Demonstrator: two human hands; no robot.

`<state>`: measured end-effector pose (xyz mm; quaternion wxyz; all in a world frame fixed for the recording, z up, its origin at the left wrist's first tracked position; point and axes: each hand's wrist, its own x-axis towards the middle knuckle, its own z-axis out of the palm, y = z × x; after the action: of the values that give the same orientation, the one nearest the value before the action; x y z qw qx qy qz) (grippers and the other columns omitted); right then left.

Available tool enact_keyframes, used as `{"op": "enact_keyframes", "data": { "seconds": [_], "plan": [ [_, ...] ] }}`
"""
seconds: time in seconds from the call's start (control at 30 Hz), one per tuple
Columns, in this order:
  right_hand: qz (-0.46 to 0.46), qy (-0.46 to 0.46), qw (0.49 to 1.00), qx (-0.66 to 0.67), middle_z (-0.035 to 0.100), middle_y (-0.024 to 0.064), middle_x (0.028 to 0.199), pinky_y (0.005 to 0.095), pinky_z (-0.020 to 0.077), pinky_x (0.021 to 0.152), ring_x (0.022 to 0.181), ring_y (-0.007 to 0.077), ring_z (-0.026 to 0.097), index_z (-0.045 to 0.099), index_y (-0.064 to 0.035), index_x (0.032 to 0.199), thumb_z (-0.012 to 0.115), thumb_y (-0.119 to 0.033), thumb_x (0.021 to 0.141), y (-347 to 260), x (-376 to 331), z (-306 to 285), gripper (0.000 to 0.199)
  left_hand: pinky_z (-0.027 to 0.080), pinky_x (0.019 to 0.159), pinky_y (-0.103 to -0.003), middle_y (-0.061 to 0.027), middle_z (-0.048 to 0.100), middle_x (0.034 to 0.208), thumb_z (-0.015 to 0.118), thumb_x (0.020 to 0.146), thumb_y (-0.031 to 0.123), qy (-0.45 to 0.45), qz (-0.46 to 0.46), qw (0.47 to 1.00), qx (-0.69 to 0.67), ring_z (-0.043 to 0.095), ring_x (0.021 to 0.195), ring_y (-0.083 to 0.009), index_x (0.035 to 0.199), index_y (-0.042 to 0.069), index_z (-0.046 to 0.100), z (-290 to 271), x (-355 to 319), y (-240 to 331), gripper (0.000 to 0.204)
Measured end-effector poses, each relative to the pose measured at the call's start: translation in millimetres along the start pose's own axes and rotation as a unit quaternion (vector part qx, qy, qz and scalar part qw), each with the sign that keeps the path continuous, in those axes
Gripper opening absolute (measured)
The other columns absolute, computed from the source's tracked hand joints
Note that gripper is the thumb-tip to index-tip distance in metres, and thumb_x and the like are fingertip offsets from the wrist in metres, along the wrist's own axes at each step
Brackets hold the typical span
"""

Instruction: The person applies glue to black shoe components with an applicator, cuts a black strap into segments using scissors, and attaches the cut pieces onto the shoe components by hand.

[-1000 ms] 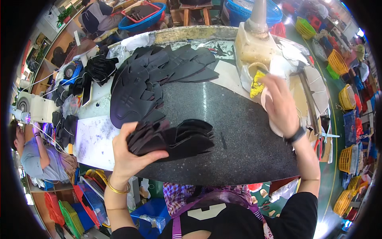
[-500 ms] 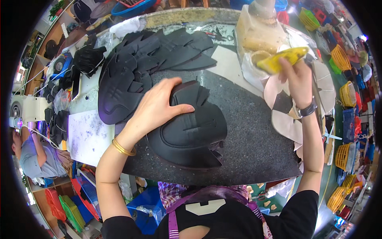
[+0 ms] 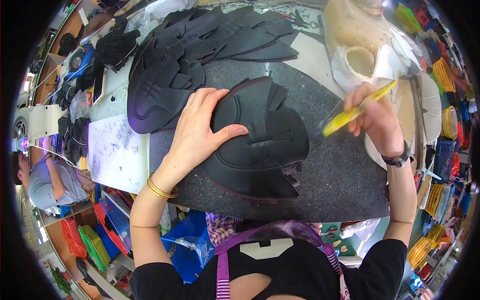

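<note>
Since half a second ago, right hand (image 3: pixel 376 116) has dropped from the glue pot (image 3: pixel 359 61), fingers closed around a yellow brush (image 3: pixel 356 111) angled toward the stack of black cut pieces (image 3: pixel 260 145). Left hand (image 3: pixel 200 132) lies flat, fingers spread, pressing the stack's left side on the dark granite slab (image 3: pixel 335 175). More black pieces (image 3: pixel 165 75) lie fanned beyond.

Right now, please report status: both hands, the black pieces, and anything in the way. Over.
Left hand flat on black stack, open. Right hand shut on yellow brush, raised beside the stack. Second pile behind, nothing between.
</note>
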<state>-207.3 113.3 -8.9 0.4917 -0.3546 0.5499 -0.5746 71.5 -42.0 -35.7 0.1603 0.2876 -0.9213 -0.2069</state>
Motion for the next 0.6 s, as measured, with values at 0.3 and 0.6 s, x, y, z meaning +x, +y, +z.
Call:
{"op": "enact_keyframes", "data": {
  "seconds": [0.3,0.6],
  "plan": [
    [-0.130,0.007,0.912,-0.390,0.054,-0.0007,0.053,0.0172,0.0326,0.039,0.043,0.0020,0.045,0.055,-0.0015,0.073,0.075,-0.021,0.073,15.4,16.7,20.4,0.028,0.042,0.085,-0.037,-0.0147,0.051,0.107,0.072,0.066,0.044,0.010,0.000,1.000,-0.022,0.051,0.099,-0.0307,0.111,0.000,0.055,-0.2,0.2,-2.7,0.066],
    [-0.201,0.033,0.904,-0.375,0.044,-0.0013,0.044,0.0206,0.0337,0.039,0.038,0.0066,0.044,0.054,-0.0033,0.065,0.076,-0.020,0.068,12.8,19.8,30.7,0.028,0.043,0.083,-0.037,-0.0143,0.051,0.106,0.076,0.062,0.038,0.025,0.012,1.000,-0.007,0.052,0.096,-0.0305,0.111,0.000,0.055,-1.7,-1.4,-1.1,0.065]
  ]
}}
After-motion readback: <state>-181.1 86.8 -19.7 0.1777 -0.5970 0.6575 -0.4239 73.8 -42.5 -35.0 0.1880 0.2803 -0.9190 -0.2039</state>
